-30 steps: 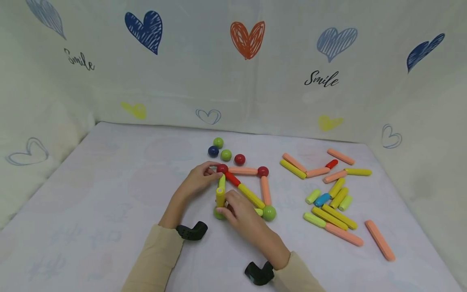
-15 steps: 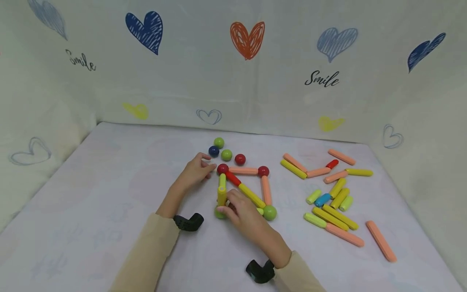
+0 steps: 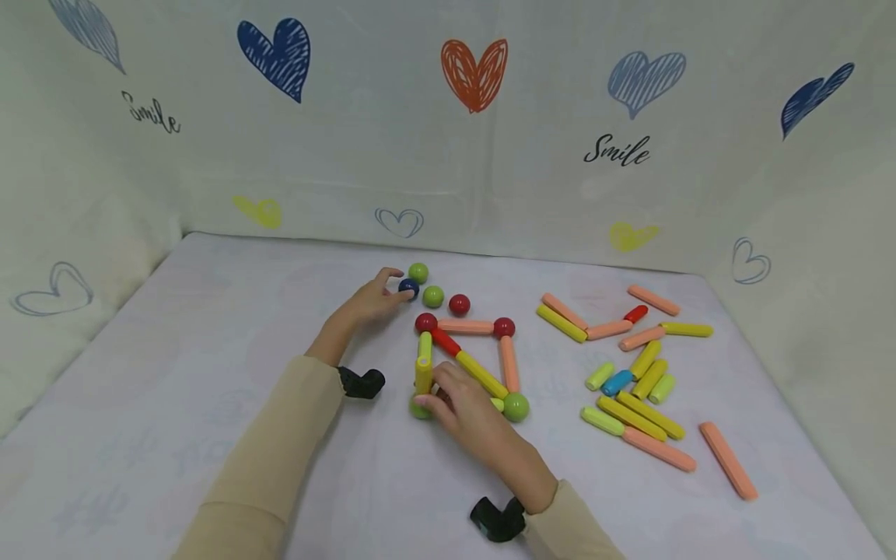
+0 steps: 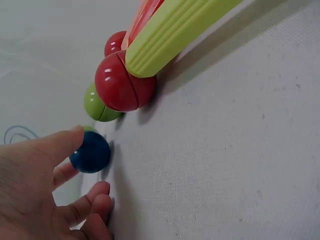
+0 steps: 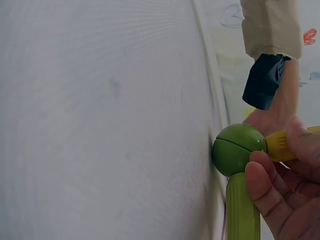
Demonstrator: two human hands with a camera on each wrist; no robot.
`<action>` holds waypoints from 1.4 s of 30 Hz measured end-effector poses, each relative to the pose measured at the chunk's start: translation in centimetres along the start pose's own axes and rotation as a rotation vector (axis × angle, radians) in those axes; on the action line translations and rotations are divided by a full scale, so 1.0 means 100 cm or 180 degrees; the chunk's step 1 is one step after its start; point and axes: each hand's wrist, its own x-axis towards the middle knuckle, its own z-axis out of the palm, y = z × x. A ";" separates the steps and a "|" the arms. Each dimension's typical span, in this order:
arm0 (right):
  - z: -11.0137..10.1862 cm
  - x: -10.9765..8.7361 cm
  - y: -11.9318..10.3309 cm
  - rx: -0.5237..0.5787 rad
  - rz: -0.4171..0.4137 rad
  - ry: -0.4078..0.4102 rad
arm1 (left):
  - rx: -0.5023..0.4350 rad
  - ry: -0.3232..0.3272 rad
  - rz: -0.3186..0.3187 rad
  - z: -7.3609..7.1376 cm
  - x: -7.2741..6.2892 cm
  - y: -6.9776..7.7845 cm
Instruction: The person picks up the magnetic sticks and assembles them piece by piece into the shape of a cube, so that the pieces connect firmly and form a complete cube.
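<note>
My left hand [image 3: 369, 302] reaches around a dark blue ball [image 3: 409, 289], thumb against its near side and forefinger stretched past it. In the left wrist view the thumb overlaps the blue ball [image 4: 91, 152]; a firm grip does not show. My right hand [image 3: 470, 408] holds a yellow stick [image 3: 423, 377] standing up from a green ball [image 5: 239, 149] at the near left corner of a four-sided frame. That frame has red balls [image 3: 426, 323] at its far corners and another green ball [image 3: 516, 407] near right. A red-and-yellow diagonal [image 3: 483, 375] crosses it.
Loose green balls [image 3: 433, 296] and a red ball [image 3: 459, 304] lie behind the frame. Several salmon, yellow, green, red and blue sticks [image 3: 651, 381] are scattered to the right. A white cloth wall [image 3: 392, 155] with hearts stands behind the table.
My left hand has left the frame's far left red ball and moved up and away to the blue ball. My right hand stays on the upright yellow stick.
</note>
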 end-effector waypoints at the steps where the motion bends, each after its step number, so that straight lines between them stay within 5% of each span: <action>1: 0.000 0.000 0.000 0.0003 0.0005 -0.0005 | 0.0069 -0.0011 0.0027 0.000 0.001 0.001; 11: 0.000 0.000 0.002 0.0003 -0.0020 0.0009 | 0.0411 0.0211 0.0145 0.007 -0.002 0.006; 18: 0.001 0.001 0.002 0.0038 0.0007 0.0023 | 0.0030 0.0471 0.0189 0.010 -0.011 0.001; 24: 0.002 0.002 0.003 0.0071 0.0034 -0.0002 | -0.0714 0.0299 0.0649 0.010 -0.050 0.011; 31: 0.002 0.003 0.003 0.0115 0.0006 -0.0003 | -0.1256 0.0273 0.1111 0.014 -0.103 0.020; 42: 0.002 0.002 0.003 0.0106 -0.0022 0.0059 | -0.1364 0.0558 0.1487 0.032 -0.151 0.017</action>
